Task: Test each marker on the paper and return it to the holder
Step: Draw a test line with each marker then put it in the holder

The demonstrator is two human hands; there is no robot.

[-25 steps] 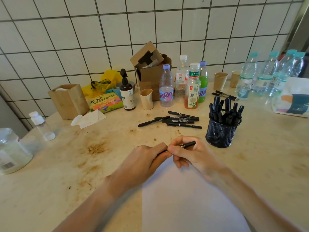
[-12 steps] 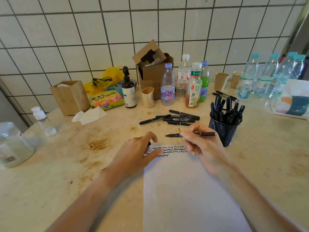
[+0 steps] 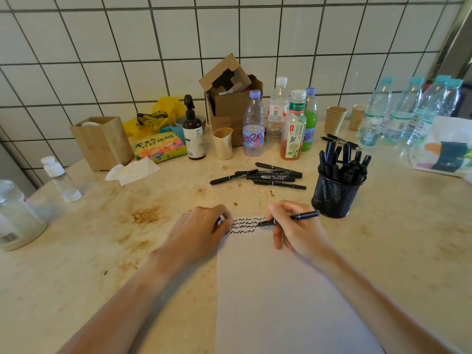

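Observation:
A white sheet of paper lies in front of me, with rows of black squiggles along its top edge. My right hand grips a black marker, tip down on the paper at the end of the squiggle rows. My left hand rests on the paper's top left corner, fingers curled around what looks like a small cap, mostly hidden. A black mesh holder full of black markers stands just right of my right hand. Several loose black markers lie on the counter behind the paper.
Bottles, a cardboard box, paper cups and a pump bottle line the tiled wall. Water bottles stand at the far right beside a printed bag. A wooden box, tissue and a jar sit left.
My hands pulled apart from the marker they held together. The right hand carried the uncapped marker down onto the paper, and the left hand settled on the paper's corner.

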